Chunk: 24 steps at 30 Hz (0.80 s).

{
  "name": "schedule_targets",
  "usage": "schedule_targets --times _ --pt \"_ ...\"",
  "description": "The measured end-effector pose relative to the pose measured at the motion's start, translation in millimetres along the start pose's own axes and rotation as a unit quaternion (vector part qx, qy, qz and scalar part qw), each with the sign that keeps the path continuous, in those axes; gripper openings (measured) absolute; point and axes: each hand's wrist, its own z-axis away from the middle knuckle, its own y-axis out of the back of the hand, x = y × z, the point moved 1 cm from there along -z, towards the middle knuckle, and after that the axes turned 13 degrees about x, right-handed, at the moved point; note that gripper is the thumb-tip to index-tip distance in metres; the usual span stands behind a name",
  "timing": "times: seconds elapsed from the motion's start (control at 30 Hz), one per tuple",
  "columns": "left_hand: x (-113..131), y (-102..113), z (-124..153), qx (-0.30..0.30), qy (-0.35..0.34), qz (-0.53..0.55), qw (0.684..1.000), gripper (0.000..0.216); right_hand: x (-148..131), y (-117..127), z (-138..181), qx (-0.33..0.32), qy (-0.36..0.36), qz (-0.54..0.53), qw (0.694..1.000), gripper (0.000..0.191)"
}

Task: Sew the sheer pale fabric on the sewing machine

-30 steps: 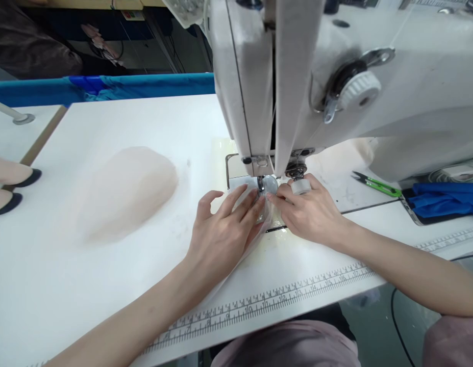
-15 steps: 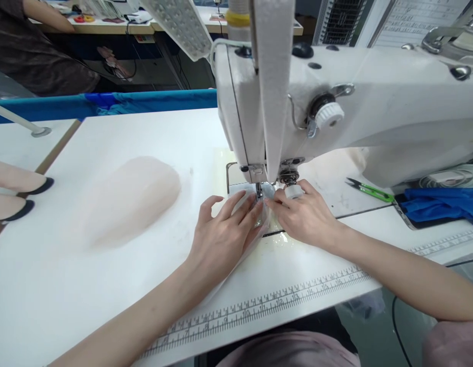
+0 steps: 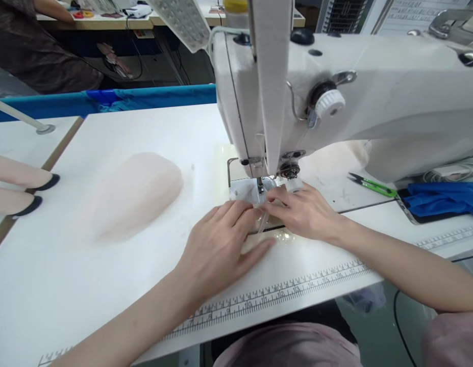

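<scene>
A white sewing machine (image 3: 335, 97) stands on the white table (image 3: 106, 275). My left hand (image 3: 221, 244) lies in front of the presser foot (image 3: 260, 186), fingers curled and pinching a thin sheer fabric piece (image 3: 265, 221). My right hand (image 3: 303, 211) sits just right of the needle, fingers closed on the same fabric, with a white thimble-like ring (image 3: 295, 184) on one finger. The fabric lies under both hands and is mostly hidden.
A pale pink pile of sheer pieces (image 3: 132, 193) lies at left. Green thread snips (image 3: 372, 184) and blue cloth (image 3: 443, 199) sit at right. A ruler strip (image 3: 282, 293) lines the front edge. Two dark-tipped forms (image 3: 25, 188) sit on the left table. Another person (image 3: 41, 46) is behind.
My left hand has drawn back toward me and curled its fingers from flat to a pinch on the fabric. The right hand stays by the needle. The view has tilted up slightly.
</scene>
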Motion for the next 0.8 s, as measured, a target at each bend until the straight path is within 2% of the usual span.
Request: schedule_targets --times 0.1,0.17,0.23,0.3,0.37,0.43,0.57,0.67,0.8 --pt "3 2 2 -0.071 0.015 0.009 0.997 0.019 0 0 1 0.02 0.016 -0.022 0.999 0.027" --pt "1 -3 3 -0.068 0.015 -0.021 0.997 0.014 1 1 2 0.037 0.005 -0.035 0.999 0.024" --pt "-5 -9 1 -0.053 0.038 -0.016 0.998 0.026 4 0 3 0.042 -0.036 -0.064 0.996 0.021" --pt "-13 -14 -4 -0.051 0.099 0.044 0.993 0.029 6 -1 4 0.039 -0.099 -0.108 0.988 0.019" --pt "-21 -15 -10 -0.057 0.183 0.12 0.974 0.028 8 -3 5 0.036 -0.163 -0.149 0.975 0.019" --pt "-26 -15 -17 -0.059 0.233 0.171 0.956 0.029 9 -5 5 0.031 -0.223 -0.164 0.96 0.018" --pt "-31 -13 -25 -0.087 0.221 0.21 0.948 0.03 10 -8 2 0.001 -0.289 -0.143 0.947 0.023" --pt "-36 -15 -26 -0.104 0.21 0.217 0.947 0.036 10 -8 0 -0.012 -0.297 -0.149 0.943 0.023" --pt "-41 -17 -24 -0.082 0.163 0.209 0.961 0.044 9 -6 1 -0.002 -0.284 -0.16 0.946 0.019"
